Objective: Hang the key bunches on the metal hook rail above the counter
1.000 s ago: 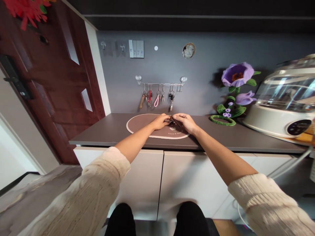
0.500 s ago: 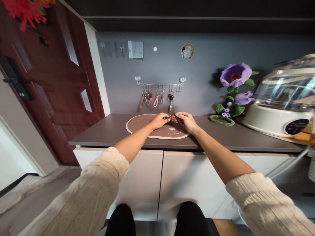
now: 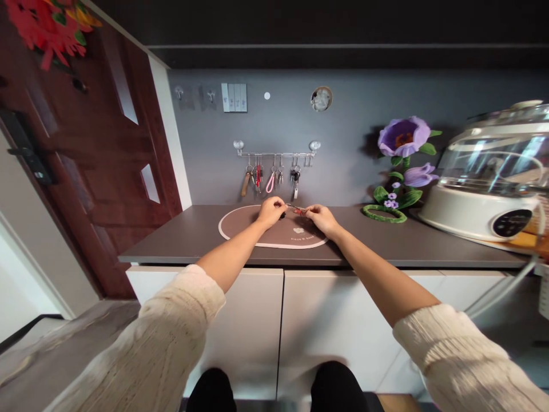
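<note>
My left hand (image 3: 271, 213) is closed in a pinch above an oval brown mat (image 3: 240, 225) with a pale rim. Opposite it, my right hand (image 3: 322, 219) pinches too. A thin dark item with a red part (image 3: 299, 211) stretches between the fingertips of both hands; it is too small for me to tell its kind. Something small and black (image 3: 282, 216) shows beside the left fingers, partly hidden by them. Behind the hands, several key bunches (image 3: 258, 175) hang from a clear hook rail (image 3: 277, 154) on the grey wall.
The mat lies on a dark countertop (image 3: 171, 236) above white cabinet doors (image 3: 240, 320). To the right stand a purple fabric flower (image 3: 404, 137) with a green ring base and a white appliance (image 3: 467, 209) with a clear top. A brown door (image 3: 103, 189) is at left.
My hands have drawn slightly apart, the left moving left, so more of the thin item shows between them. The camera view has tilted up a little.
</note>
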`<state>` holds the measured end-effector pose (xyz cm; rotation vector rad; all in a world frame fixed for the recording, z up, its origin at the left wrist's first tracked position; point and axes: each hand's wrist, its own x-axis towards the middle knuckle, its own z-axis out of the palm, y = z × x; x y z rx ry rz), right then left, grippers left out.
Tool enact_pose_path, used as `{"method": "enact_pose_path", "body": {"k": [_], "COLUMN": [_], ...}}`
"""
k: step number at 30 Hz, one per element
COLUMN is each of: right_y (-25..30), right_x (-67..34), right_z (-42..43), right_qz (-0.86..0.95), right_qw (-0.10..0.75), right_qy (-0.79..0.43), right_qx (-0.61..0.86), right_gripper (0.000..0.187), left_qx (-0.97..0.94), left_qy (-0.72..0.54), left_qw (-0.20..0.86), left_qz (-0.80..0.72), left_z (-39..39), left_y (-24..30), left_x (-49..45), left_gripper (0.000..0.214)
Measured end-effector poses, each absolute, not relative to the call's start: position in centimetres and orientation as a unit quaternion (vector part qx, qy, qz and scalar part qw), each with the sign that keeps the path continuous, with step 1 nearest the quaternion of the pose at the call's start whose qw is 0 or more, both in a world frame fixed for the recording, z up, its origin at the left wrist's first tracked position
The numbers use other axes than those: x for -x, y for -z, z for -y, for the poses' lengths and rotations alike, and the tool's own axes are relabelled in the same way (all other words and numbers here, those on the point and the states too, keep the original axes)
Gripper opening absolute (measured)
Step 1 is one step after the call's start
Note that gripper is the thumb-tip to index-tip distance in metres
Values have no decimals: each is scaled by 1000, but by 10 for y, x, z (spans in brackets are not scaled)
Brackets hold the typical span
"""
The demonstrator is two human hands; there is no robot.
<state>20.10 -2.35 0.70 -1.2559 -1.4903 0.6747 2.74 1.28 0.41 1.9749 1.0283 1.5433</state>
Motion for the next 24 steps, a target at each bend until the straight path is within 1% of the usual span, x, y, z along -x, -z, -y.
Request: {"method": "enact_pose_path", "body": {"k": [6, 9, 11, 15, 18, 24], "right_y": [-4, -5, -6, -8, -8, -10], "right_x": [-199, -197, -196, -192, -191, -192], "right_z": [20, 20, 20, 21, 22, 27], "right_qz": [659, 673, 684, 718, 738, 767], "right_qw": [492, 506, 508, 482, 470, 458], "right_qy": [-295, -287, -256, -167, -124, -122], "right_qx": [486, 456, 456, 473, 467, 432], "right_gripper": [20, 19, 18, 20, 22, 24], "left_qx": [-703, -708, -718, -739, -750, -751], "left_qy": [-566, -567, -563, -550, -545, -543], "left_qw": [217, 207, 191, 167, 154, 166], "left_qz": [-373, -367, -363, -352, -340, -338], "left_z": [-16, -14, -13, -11, -9, -6], "left_y": [-3, -3, -3, -2, -3, -3], "left_x": [-30, -32, -34, -37, -39, -39], "left_gripper": [7, 7, 7, 8, 6, 4]}}
